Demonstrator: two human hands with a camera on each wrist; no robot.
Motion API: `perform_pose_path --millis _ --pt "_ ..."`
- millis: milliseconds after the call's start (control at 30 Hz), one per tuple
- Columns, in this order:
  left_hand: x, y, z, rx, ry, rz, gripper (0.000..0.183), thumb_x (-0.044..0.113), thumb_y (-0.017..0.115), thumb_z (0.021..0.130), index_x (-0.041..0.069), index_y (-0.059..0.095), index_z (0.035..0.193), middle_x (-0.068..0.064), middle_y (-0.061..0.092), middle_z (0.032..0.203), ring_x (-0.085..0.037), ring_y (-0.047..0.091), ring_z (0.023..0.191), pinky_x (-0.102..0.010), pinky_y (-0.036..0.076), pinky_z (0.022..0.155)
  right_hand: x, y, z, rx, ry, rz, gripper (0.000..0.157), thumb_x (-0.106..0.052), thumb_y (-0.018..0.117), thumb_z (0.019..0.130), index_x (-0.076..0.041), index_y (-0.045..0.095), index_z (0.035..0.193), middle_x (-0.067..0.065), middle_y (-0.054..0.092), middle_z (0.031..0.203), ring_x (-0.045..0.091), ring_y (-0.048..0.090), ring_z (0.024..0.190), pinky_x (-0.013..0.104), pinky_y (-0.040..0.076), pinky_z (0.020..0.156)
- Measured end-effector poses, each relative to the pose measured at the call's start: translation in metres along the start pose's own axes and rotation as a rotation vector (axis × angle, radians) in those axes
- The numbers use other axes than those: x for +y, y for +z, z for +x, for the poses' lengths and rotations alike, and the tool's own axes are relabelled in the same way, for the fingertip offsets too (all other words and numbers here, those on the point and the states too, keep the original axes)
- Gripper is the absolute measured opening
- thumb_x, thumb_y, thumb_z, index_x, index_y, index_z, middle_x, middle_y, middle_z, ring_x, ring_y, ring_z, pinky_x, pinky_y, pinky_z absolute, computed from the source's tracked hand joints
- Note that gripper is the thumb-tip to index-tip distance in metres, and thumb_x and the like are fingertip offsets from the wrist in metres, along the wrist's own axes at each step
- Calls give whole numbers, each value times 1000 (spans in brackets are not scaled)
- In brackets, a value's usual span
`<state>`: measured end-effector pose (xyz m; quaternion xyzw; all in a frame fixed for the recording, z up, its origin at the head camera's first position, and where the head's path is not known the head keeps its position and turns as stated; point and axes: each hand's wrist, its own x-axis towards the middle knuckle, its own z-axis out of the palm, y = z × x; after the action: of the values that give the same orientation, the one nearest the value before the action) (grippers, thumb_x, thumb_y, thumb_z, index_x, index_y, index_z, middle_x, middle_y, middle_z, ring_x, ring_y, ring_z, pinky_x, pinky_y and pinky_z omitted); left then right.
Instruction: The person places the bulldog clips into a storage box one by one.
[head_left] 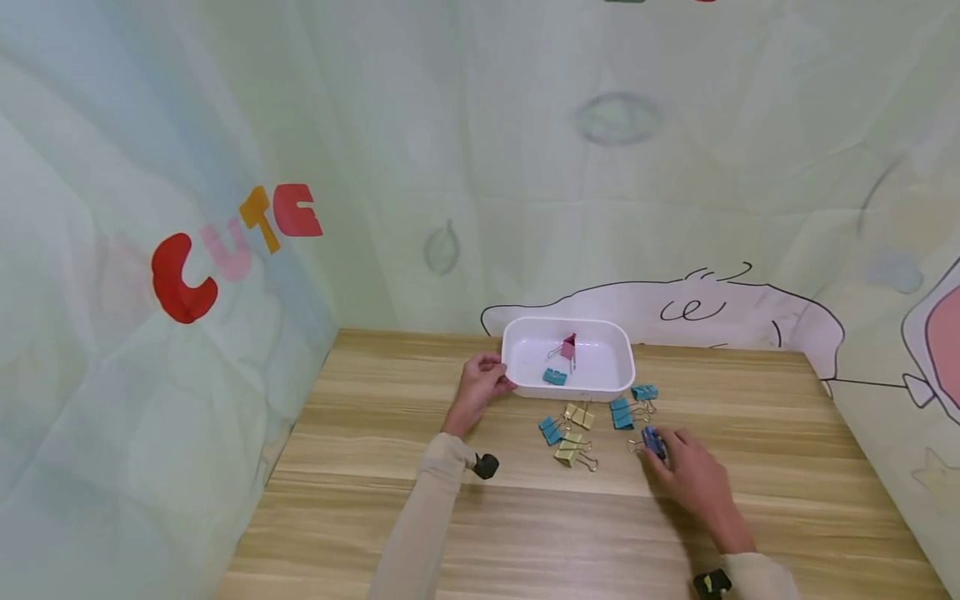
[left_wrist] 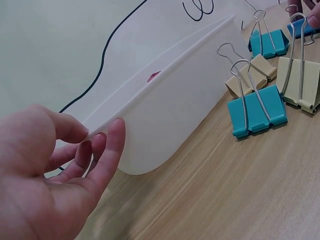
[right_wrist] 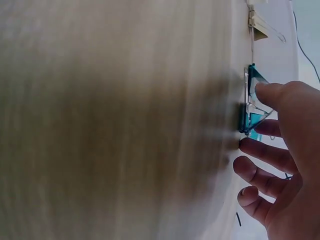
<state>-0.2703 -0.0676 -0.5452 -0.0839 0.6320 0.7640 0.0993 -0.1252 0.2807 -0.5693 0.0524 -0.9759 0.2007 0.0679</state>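
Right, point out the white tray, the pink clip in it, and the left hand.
White tray [left_wrist: 175, 117], left wrist view, outer wall.
Pink clip [head_left: 568, 350], head view, coloured body.
Left hand [head_left: 477, 392], head view, middle of hand.

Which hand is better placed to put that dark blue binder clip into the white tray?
Probably the right hand: it is at the dark blue binder clip. The left hand holds the left end of the white tray, away from that clip, so it seems better suited to steadying.

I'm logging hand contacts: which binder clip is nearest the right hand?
The dark blue binder clip, which the right hand touches; its darker blue sets it apart, and the teal clips and pale yellow clips all lie farther from that hand.
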Motion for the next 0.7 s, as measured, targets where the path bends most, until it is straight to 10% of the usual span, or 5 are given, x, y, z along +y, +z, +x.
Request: perform_pose_path --millis 700 --pt "-2 -1 0 -5 21 -13 29 -3 57 102 -13 51 129 -17 52 107 -34 66 97 -31 65 82 -1 2 -2 84 36 -12 32 -16 72 96 0 69 123 23 70 108 43 69 86 58 60 60"
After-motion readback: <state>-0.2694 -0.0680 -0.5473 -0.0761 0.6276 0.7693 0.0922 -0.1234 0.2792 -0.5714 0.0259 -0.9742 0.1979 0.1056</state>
